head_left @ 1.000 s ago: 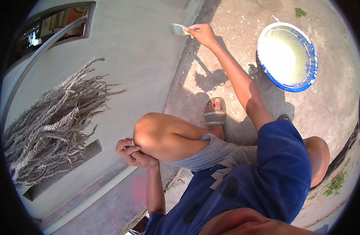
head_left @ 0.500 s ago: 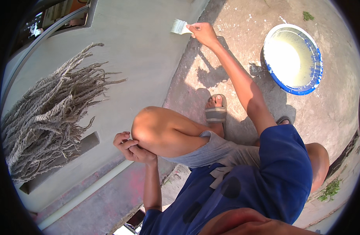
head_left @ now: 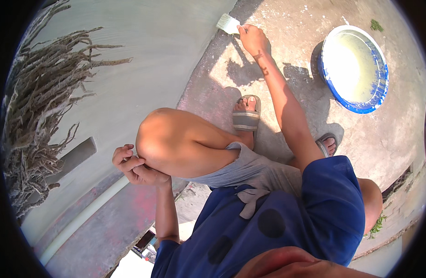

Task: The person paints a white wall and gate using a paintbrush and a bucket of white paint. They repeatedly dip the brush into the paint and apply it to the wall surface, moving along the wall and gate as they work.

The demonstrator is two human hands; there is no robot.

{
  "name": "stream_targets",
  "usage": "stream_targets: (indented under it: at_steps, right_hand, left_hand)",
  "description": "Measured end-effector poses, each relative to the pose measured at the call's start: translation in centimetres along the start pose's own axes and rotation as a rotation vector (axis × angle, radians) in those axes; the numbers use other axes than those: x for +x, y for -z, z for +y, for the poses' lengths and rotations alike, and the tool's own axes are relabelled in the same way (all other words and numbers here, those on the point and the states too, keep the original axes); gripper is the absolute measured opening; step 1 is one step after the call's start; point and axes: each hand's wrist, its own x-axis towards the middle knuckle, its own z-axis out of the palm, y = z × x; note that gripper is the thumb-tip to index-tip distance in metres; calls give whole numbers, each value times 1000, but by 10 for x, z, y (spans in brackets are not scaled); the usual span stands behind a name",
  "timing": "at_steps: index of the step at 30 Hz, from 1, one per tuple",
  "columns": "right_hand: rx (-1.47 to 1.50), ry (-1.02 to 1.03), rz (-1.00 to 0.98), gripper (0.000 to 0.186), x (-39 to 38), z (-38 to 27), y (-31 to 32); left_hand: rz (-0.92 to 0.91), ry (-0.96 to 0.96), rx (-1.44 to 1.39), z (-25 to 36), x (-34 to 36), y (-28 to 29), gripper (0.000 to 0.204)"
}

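Observation:
My right hand [head_left: 254,41], arm stretched out, grips a flat paintbrush [head_left: 228,24] with pale bristles. The brush is over the line where the grey wall [head_left: 162,51] meets the ground, bristles toward the wall. To the right of that hand stands a round blue tub [head_left: 356,107], its rim splashed white, with pale, paint-like liquid inside, partly in bright glare. My left hand [head_left: 138,167] rests beside my bent left knee with its fingers loosely curled, and nothing shows in them.
Dry, twisted, root-like strands [head_left: 50,102] hang at the wall on the left, by a rectangular recess [head_left: 78,155]. A pale pipe [head_left: 85,215] runs along the wall's foot. White spatters mark the concrete ground [head_left: 291,28]. My sandalled feet [head_left: 246,113] are between wall and tub.
My right hand and the paintbrush have moved right, from over the wall surface to its foot. The view has shifted too. My left hand stays by the knee.

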Motion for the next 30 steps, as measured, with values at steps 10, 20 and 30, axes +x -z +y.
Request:
stream_targets:
  at_steps: [10, 20, 30]
  right_hand:
    - [112, 56, -242, 41, -30, 22, -67]
    - [805, 164, -213, 34, -65, -105, 13]
    - [1326, 346, 350, 28, -110, -155, 216]
  left_hand:
    - [16, -4, -1, -8, -7, 11, 22]
    - [14, -44, 124, -10, -8, 11, 19]
    - [-103, -301, 426, 60, 38, -23, 19]
